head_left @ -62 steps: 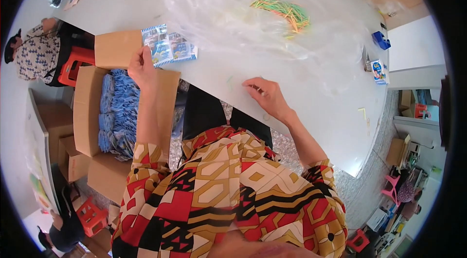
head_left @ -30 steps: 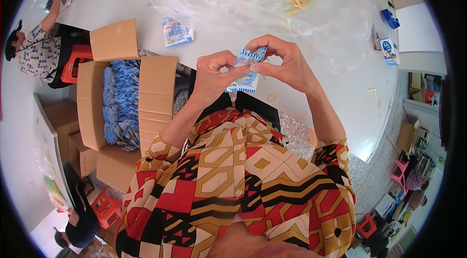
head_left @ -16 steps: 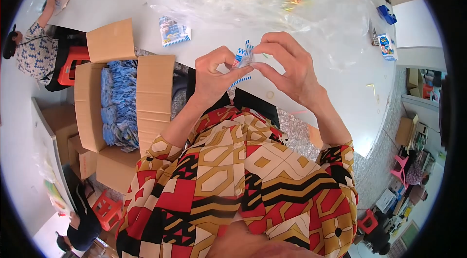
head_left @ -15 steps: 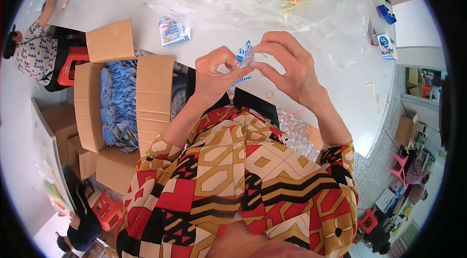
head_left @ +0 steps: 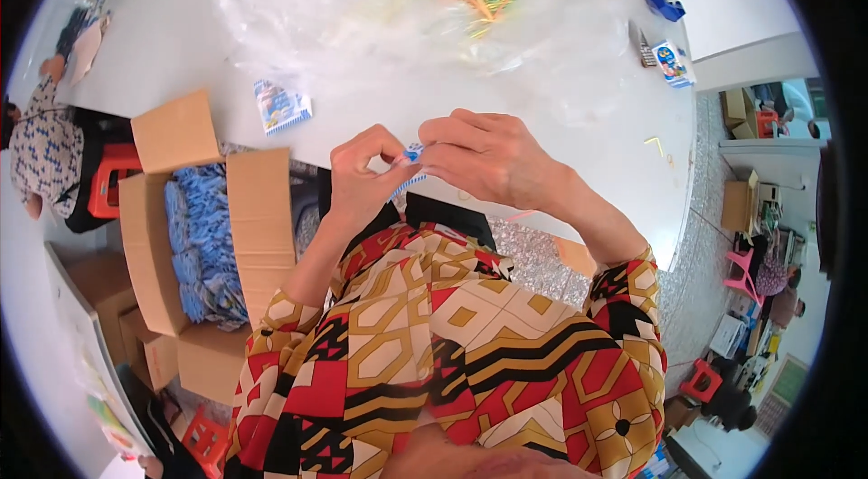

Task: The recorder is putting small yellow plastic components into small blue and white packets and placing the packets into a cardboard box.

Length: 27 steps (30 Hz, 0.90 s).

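And it's up: the blue-and-white plastic packet (head_left: 413,155) is pinched by the left hand (head_left: 364,173) and right hand (head_left: 484,158), over the near edge of the white table (head_left: 624,163). Light, soft, probably slippery; best gripped at its bunched part.

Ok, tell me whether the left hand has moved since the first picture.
Yes: the left hand has moved rightward, judged against the open cardboard carton.

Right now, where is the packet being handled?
In the head view, the blue striped packet is near the centre, between the left hand and right hand, right of the open cardboard box.
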Available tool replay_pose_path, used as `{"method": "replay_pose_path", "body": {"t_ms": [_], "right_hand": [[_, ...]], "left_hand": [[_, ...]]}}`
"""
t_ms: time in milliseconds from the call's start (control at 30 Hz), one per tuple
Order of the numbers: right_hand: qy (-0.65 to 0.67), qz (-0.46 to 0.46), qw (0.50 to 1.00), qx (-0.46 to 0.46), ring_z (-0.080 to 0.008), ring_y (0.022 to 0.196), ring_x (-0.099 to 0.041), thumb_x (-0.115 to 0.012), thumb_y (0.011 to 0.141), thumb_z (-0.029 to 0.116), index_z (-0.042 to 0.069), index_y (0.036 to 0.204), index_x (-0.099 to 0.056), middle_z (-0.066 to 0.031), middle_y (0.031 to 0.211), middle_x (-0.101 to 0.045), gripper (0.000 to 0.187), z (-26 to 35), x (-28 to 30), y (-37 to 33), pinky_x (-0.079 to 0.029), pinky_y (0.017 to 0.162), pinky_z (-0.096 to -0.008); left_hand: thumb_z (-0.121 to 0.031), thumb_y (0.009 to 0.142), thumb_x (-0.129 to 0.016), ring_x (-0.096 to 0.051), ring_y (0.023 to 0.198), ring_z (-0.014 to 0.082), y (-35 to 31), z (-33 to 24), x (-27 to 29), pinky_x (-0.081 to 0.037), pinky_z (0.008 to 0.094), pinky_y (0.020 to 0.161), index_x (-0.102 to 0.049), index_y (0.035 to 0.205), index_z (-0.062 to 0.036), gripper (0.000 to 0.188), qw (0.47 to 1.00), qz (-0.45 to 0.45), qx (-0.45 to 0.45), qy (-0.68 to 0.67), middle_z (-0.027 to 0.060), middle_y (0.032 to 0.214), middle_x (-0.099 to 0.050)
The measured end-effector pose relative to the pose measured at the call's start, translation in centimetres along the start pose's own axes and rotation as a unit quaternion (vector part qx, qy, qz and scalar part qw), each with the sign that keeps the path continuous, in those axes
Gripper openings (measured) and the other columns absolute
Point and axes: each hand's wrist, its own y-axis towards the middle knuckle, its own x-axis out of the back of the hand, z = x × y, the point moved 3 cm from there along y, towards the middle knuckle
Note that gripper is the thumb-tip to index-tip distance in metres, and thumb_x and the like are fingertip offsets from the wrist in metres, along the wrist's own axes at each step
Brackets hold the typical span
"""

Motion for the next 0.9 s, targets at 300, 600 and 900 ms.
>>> {"method": "replay_pose_path", "body": {"t_ms": [300,600,900], "right_hand": [[-0.087,-0.002,0.995,-0.038,-0.0197,0.082,-0.061,-0.062,0.067,0.007,0.009,0.088,-0.061,-0.0061,0.099,-0.056,0.021,0.4,1.2,-2.0,-0.051,0.064,-0.0305],[-0.18,0.001,0.982,-0.065,-0.0186,0.087,-0.054,-0.063,0.069,0.01,0.008,0.077,-0.056,-0.005,0.091,-0.048,0.011,1.0,0.3,-2.5,-0.05,0.065,-0.0305],[-0.187,-0.009,0.98,-0.062,-0.0191,0.083,-0.059,-0.063,0.072,0.009,0.009,0.087,-0.057,-0.0037,0.088,-0.054,0.016,1.3,1.2,-3.8,-0.051,0.062,-0.0323]], "left_hand": [[0.0,0.068,-0.075,-0.051,0.06,0.0132,0.6,-1.0,-1.6,-0.043,0.0254,0.058,-0.056,0.07,0.0005,0.019,0.995,0.027,-0.04,0.093,0.005,0.066,-0.057],[0.003,0.083,-0.061,-0.045,0.069,0.0046,0.5,2.1,-2.7,-0.037,0.0199,0.062,-0.053,0.079,-0.0005,0.01,0.999,0.021,0.009,-0.047,-0.0027,0.072,-0.05],[0.004,0.081,-0.064,-0.044,0.068,0.0054,1.7,0.8,-4.1,-0.037,0.0198,0.063,-0.052,0.076,-0.0012,0.013,0.997,0.056,-0.06,-0.011,-0.002,0.071,-0.049]]}}
